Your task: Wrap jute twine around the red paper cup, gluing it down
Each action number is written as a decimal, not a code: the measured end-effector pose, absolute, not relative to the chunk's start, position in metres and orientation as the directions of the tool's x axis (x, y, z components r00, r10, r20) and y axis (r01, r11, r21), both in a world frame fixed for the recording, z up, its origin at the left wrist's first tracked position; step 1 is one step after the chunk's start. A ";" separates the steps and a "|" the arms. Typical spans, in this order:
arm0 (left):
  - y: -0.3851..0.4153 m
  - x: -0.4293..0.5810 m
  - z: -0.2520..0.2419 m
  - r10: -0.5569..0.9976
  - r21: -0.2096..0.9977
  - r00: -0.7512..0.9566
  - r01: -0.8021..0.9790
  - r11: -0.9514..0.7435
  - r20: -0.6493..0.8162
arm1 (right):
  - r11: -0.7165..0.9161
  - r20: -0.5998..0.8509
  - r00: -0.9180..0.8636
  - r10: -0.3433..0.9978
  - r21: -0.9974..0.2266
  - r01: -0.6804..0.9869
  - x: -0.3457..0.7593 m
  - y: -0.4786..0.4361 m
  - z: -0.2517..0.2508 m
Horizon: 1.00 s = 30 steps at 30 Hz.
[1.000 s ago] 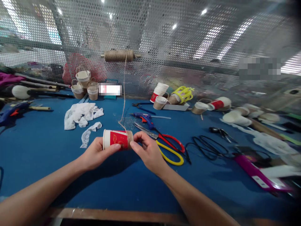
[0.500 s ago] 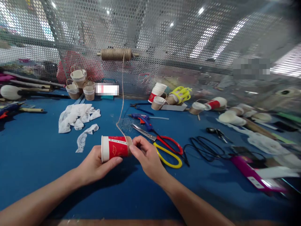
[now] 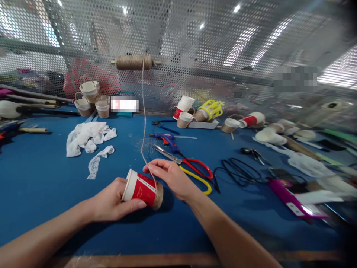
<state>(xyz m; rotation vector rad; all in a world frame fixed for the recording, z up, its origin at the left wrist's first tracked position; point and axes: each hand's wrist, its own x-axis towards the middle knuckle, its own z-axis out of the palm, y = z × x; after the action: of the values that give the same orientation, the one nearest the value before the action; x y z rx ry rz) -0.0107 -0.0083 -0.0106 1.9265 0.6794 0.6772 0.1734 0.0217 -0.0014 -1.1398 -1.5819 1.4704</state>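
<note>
My left hand (image 3: 111, 203) grips a red paper cup (image 3: 141, 188) lying on its side, rim to the left; its base end is wrapped in jute twine. My right hand (image 3: 169, 175) hovers over the cup's top and pinches the twine strand (image 3: 143, 123). That strand rises to a twine spool (image 3: 134, 62) on a rod fixed to the mesh panel. Both hands are closed above the blue table (image 3: 41, 186).
Red-and-yellow scissors (image 3: 192, 169) and a blue glue gun (image 3: 167, 139) lie just beyond my right hand. White lace scraps (image 3: 86, 136) lie to the left. Twine-wrapped cups (image 3: 92, 96) and more paper cups (image 3: 185, 109) stand at the back. A black cable (image 3: 237, 173) and a magenta object (image 3: 292, 201) are at the right.
The cup has dropped lower and tilted, base end toward me. My right hand moved from the base end up over the cup's top, still on the twine.
</note>
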 end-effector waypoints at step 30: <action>0.004 -0.004 -0.009 0.815 0.960 0.511 0.205 0.192 -0.272 | 0.000 -0.147 -0.560 0.816 -0.967 0.254 0.154 0.032 0.016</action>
<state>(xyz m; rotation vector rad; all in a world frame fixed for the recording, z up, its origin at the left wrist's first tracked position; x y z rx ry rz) -0.0039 0.0038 -0.0087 1.3440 0.9884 0.5448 0.1538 0.0323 0.0157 -1.0997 -1.8176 1.5901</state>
